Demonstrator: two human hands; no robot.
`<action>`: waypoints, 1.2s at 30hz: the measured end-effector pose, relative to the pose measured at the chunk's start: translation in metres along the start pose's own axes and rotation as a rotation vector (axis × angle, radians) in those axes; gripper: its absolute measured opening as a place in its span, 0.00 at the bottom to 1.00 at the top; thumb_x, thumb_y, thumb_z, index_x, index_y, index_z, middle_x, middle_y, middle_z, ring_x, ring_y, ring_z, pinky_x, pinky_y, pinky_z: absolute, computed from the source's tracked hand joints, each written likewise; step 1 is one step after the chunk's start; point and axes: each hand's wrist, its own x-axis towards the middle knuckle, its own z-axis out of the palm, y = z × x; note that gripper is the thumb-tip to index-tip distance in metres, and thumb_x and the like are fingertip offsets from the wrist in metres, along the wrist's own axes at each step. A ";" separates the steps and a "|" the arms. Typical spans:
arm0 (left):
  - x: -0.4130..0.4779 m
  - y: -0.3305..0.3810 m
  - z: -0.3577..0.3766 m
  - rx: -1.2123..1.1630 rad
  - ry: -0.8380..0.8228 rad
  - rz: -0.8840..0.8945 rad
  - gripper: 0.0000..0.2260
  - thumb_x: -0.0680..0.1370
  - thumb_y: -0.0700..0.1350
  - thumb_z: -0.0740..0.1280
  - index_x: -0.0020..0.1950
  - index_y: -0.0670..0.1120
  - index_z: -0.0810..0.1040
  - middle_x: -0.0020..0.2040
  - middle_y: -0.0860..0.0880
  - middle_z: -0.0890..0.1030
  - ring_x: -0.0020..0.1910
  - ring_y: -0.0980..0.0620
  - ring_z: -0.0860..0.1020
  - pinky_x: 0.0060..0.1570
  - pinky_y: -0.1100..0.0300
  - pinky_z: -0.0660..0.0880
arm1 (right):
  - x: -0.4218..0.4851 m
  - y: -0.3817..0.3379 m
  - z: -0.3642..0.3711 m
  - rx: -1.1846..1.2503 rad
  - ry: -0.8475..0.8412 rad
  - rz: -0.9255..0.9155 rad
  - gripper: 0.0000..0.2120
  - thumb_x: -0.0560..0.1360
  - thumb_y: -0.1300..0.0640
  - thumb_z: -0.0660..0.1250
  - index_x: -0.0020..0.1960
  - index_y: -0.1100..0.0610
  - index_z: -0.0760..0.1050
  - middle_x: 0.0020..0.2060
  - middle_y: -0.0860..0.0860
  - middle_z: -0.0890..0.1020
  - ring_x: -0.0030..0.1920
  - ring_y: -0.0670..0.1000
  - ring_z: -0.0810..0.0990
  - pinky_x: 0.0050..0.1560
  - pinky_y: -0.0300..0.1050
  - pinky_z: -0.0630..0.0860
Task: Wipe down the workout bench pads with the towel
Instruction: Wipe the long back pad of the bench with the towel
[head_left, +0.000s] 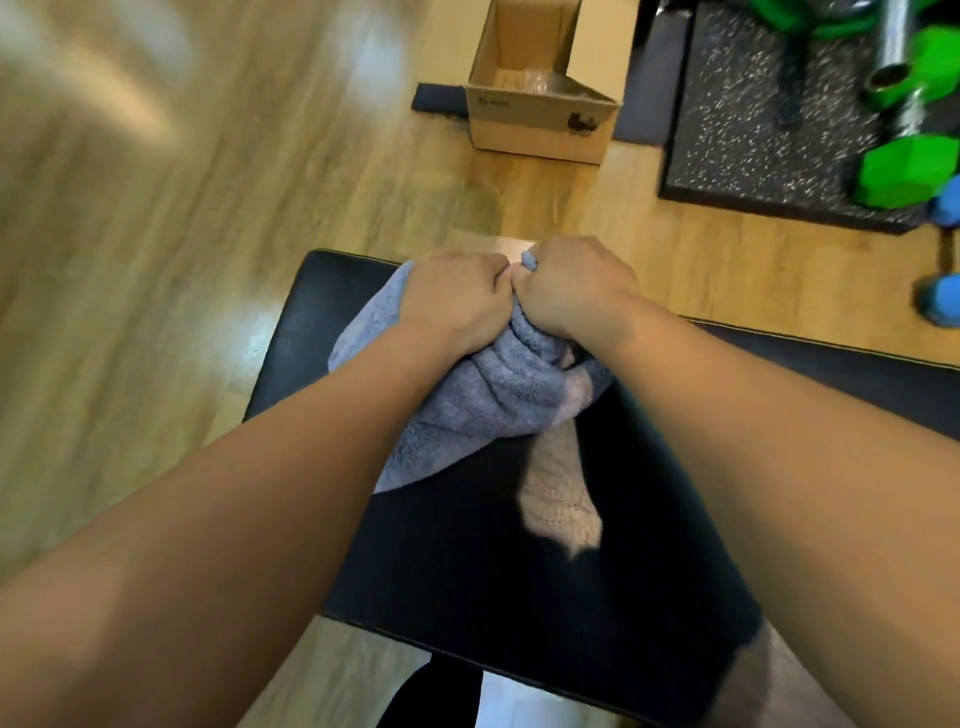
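Observation:
A black workout bench pad (519, 561) fills the lower middle of the head view. A bunched grey-blue towel (483, 405) lies on its far end. My left hand (452, 299) grips the towel's left part, fingers curled down into the cloth. Beside it and touching it, my right hand (576, 288) grips the towel's right part, with a bit of cloth poking out above the knuckles. Both hands sit at the pad's far edge. A pale worn patch (561, 499) shows on the pad just behind the towel.
Wooden floor (156, 260) surrounds the bench. An open cardboard box (540, 98) stands beyond the pad. At the right lies a speckled black rubber mat (753, 119) with green dumbbells (909, 166) and a blue dumbbell (943, 296) beside it.

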 end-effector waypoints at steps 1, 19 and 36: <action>-0.001 0.012 0.002 -0.002 0.006 0.002 0.18 0.83 0.52 0.53 0.49 0.43 0.79 0.46 0.39 0.81 0.47 0.39 0.76 0.40 0.55 0.62 | -0.004 0.010 -0.003 -0.004 0.012 0.001 0.15 0.79 0.47 0.56 0.52 0.54 0.77 0.52 0.55 0.79 0.50 0.58 0.75 0.45 0.44 0.66; 0.004 0.266 0.060 0.060 0.057 0.251 0.17 0.84 0.47 0.52 0.45 0.42 0.76 0.43 0.41 0.81 0.42 0.40 0.76 0.38 0.53 0.64 | -0.089 0.251 -0.064 0.049 0.185 0.092 0.11 0.76 0.48 0.57 0.39 0.52 0.68 0.43 0.52 0.74 0.41 0.56 0.72 0.35 0.44 0.62; 0.017 0.506 0.115 0.053 0.064 0.518 0.16 0.84 0.51 0.50 0.45 0.45 0.73 0.37 0.48 0.72 0.35 0.45 0.70 0.36 0.54 0.62 | -0.190 0.468 -0.111 0.281 0.485 0.338 0.18 0.77 0.48 0.58 0.30 0.49 0.59 0.39 0.52 0.72 0.38 0.54 0.70 0.31 0.45 0.57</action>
